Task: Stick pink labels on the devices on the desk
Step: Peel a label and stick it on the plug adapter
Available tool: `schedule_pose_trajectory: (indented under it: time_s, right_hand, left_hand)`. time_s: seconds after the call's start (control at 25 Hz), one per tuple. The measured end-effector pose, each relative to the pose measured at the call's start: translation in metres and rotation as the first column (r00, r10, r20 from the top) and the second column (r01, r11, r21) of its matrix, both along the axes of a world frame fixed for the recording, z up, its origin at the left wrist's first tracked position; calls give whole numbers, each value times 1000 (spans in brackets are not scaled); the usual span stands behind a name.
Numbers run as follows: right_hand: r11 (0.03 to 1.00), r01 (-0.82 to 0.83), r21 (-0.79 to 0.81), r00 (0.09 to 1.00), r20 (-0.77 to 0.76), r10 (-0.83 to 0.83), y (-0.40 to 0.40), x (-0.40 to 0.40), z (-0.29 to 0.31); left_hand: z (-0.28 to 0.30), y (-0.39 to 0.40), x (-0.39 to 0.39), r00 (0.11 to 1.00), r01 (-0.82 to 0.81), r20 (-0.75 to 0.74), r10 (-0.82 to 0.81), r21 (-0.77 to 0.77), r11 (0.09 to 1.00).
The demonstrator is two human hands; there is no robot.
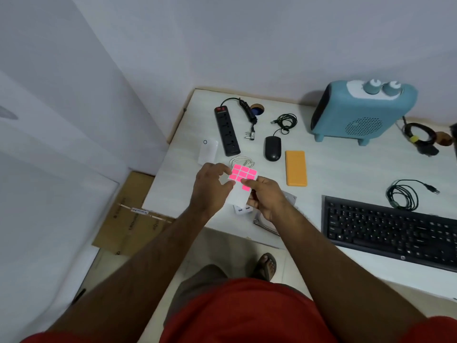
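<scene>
A white sheet of pink labels (241, 175) is held above the desk's near left corner. My right hand (265, 198) grips its lower right edge, and my left hand (210, 186) pinches the sheet's left side with fingertips on a label. On the white desk (333, 169) lie a black power strip (227, 131), a black mouse (272, 148), an orange power bank (296, 168), a white flat device (208, 151), a black keyboard (388, 231) and a blue heater (363, 112). A white USB charger (242, 209) shows partly under my hands.
Coiled cables lie by the mouse (286, 122), above the keyboard (404, 194) and at the far right (420, 138). A white cable (241, 160) sits behind the sheet. A cardboard box (128, 214) stands on the floor left of the desk. Walls close in behind and left.
</scene>
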State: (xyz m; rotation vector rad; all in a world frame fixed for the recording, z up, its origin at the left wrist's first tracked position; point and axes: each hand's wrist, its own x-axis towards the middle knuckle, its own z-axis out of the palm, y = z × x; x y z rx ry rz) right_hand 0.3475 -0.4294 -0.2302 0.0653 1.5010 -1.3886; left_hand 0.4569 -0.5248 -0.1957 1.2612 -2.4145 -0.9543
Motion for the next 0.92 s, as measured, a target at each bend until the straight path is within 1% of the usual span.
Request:
schedule_pose_trajectory:
  time_s: [0.12, 0.24, 0.32, 0.4, 0.44, 0.52, 0.64, 0.72, 0.8, 0.92]
  right_hand:
    - [1000, -9, -19, 999, 36, 10, -16, -7, 0]
    - [998, -49, -34, 997, 64, 51, -39, -9, -2]
    - [998, -57, -34, 996, 64, 59, -60, -6, -5]
    - [999, -25, -41, 998, 61, 28, -78, -4, -7]
    - [999, 0, -46, 998, 66, 3, -86, -3, -9]
    - [997, 59, -49, 995, 78, -55, -102, 0, -13]
    - [987, 155, -34, 981, 120, -150, -118, 9, -20]
    - [980, 197, -31, 971, 145, -191, -120, 13, -23]
    - [980, 199, -18, 970, 147, -194, -118, 13, -23]
    - [988, 150, 23, 981, 121, -151, -110, 9, -24]
  left_hand:
    - [-5, -20, -7, 999, -11, 41, 9, 67, 998]
    - [-10, -49, -14, 1000, -20, -10, 23, 216, 976]
    - [-11, -71, -17, 999, 38, -33, -30, 286, 957]
    - [-14, -91, -17, 994, 104, -63, -88, 316, 943]
    - [-16, -101, -16, 991, 135, -68, -120, 317, 939]
    - [-21, -119, -15, 982, 188, -80, -173, 267, 945]
    - [-32, -134, -10, 975, 215, -82, -207, 113, 970]
    - [-38, -136, -10, 965, 257, -60, -255, 22, 966]
    - [-40, -137, -11, 960, 278, -43, -277, 17, 961]
    - [-39, -131, -15, 960, 279, -20, -279, 82, 957]
